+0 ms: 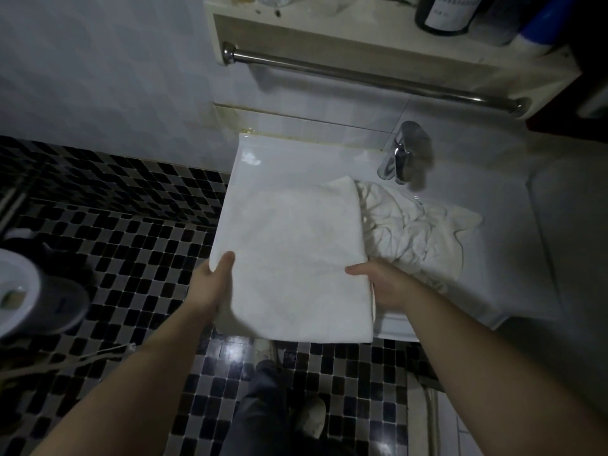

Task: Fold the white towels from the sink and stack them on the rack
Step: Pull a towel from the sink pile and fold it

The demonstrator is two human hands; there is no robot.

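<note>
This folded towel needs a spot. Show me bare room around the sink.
Bare: back-left sink rim, between wall and faucet; the ledge right of the crumpled towels. Crowded: around those towels; right end of the shelf, with bottles.

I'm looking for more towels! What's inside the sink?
A crumpled white towel heap lies in the sink, below the faucet. The folded towel, held by the left hand and right hand, covers the sink's left part, so anything beneath it is hidden.

Chrome faucet [399, 156] gleamed against the pale tiled wall [98, 77], a dark labelled bottle [447, 11] stood up top, black-and-grey mosaic floor [131, 258] ran below, toilet [19, 291] far left, pale shoe [311, 419] at bottom.
</note>
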